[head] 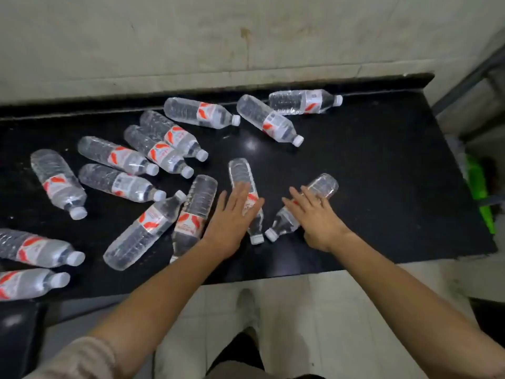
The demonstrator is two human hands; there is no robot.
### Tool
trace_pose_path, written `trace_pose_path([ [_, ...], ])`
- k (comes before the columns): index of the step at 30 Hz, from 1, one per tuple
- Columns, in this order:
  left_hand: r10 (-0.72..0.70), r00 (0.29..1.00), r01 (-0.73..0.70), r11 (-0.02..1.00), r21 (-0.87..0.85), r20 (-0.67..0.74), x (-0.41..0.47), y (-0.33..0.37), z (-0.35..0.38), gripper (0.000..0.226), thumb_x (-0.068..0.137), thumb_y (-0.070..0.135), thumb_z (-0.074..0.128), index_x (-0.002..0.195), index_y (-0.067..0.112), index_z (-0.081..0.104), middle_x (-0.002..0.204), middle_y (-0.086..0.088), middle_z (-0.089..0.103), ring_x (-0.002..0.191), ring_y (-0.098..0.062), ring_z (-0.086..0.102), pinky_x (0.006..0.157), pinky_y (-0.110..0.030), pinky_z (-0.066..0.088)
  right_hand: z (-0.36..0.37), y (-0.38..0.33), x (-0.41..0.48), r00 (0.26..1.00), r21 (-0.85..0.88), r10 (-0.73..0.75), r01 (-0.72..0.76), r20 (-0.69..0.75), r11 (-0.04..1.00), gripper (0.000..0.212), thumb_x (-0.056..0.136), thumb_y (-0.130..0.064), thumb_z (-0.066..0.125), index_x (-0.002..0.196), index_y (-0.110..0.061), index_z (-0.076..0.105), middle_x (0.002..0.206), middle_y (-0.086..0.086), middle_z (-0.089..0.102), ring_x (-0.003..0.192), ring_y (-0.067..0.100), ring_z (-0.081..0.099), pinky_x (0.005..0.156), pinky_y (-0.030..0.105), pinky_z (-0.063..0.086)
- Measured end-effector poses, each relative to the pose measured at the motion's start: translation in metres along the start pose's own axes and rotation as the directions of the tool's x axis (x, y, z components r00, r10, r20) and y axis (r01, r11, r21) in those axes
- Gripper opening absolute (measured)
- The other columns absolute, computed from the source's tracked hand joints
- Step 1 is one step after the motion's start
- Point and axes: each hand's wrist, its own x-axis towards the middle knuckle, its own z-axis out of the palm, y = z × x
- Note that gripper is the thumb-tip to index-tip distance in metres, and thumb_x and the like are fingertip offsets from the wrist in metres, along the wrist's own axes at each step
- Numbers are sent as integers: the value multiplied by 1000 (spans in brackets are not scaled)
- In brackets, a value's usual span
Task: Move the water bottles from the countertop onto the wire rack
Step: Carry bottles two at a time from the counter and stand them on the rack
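Several clear water bottles with red-and-white labels lie on their sides across the black countertop (369,165). My left hand (232,217) lies flat with straight fingers on one bottle (240,173) whose cap points toward me. My right hand (314,214) rests with straight fingers over another bottle (322,186) that lies slanted, cap toward me. The two caps nearly touch near the front edge. A metal frame (470,75) at the far right may be the wire rack; little of it shows.
More bottles crowd the left half of the counter, such as one (58,183) far left and two (270,119) near the back wall. The counter's right part is bare black surface. A green object (478,192) stands beyond the right edge. Tiled floor lies below.
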Motion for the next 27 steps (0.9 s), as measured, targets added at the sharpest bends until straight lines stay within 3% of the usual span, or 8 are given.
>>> trace_pose_path([
  [4, 87, 995, -93, 985, 143, 51, 30, -5, 6, 84, 99, 18, 50, 159, 28, -8, 161, -19, -29, 150, -39, -22, 119, -66, 1, 10, 2, 10, 1000, -151, -19, 15, -25, 988, 100, 92, -10, 63, 161, -22, -8, 170, 9, -2, 156, 36, -5, 121, 58, 9],
  [6, 122, 988, -136, 976, 170, 93, 42, -8, 12, 82, 96, 21, 57, 159, 26, 4, 164, -18, -23, 151, -40, -18, 118, -67, 7, 15, 6, 15, 996, -197, -16, -1, -83, 980, 96, 85, -13, 73, 162, -23, 16, 165, 9, 26, 153, 37, 19, 117, 59, 24],
  [9, 163, 986, -160, 983, 84, -22, 52, -13, 14, 77, 74, 11, 80, 143, 20, 47, 163, -22, 21, 150, -47, 15, 104, -67, 38, 19, 12, 13, 992, -246, -20, -12, -128, 969, 88, 61, -17, 91, 141, -24, 56, 141, 6, 57, 134, 35, 51, 100, 57, 46],
  [12, 134, 985, -133, 991, 8, -105, 55, -14, 8, 77, 49, 6, 91, 120, 18, 63, 143, -19, 53, 134, -50, 45, 71, -58, 58, 22, 26, -2, 988, -187, -9, -20, -155, 982, 86, 58, -12, 90, 136, -21, 55, 141, 6, 55, 134, 36, 49, 100, 55, 47],
  [16, -109, 950, -10, 926, -377, -293, 63, 12, -16, 71, 66, 20, 84, 127, 24, 48, 141, -9, 54, 135, -41, 43, 79, -57, 56, 9, 61, -39, 922, 224, 177, -103, -343, 969, 68, 74, -5, 80, 135, -18, 52, 140, 3, 54, 132, 31, 51, 91, 49, 56],
  [20, -399, 872, 44, 641, -766, -284, 84, 62, -77, 49, 77, 39, 80, 118, 27, 56, 116, 8, 61, 107, -14, 57, 83, -34, 47, -25, 114, -94, 812, 796, 524, -131, -256, 591, 53, 92, -34, 71, 137, -25, 43, 131, -10, 51, 110, 15, 54, 91, 39, 50],
  [23, -472, 830, -17, 511, -859, -298, 94, 119, -124, 56, 75, 35, 85, 120, 22, 55, 115, 6, 61, 103, -15, 59, 82, -28, 42, -40, 157, -141, 688, 917, 671, -19, -276, 398, 62, 86, -39, 78, 137, -28, 45, 126, -10, 57, 107, 11, 56, 89, 31, 45],
  [27, -491, 781, -156, 446, -881, -387, 112, 207, -179, 68, 67, 46, 88, 122, 28, 52, 115, 5, 66, 105, -17, 64, 92, -34, 51, -49, 223, -212, 584, 926, 727, 133, -362, 354, 60, 81, -33, 84, 132, -22, 53, 117, -11, 65, 107, 6, 62, 89, 27, 48],
])
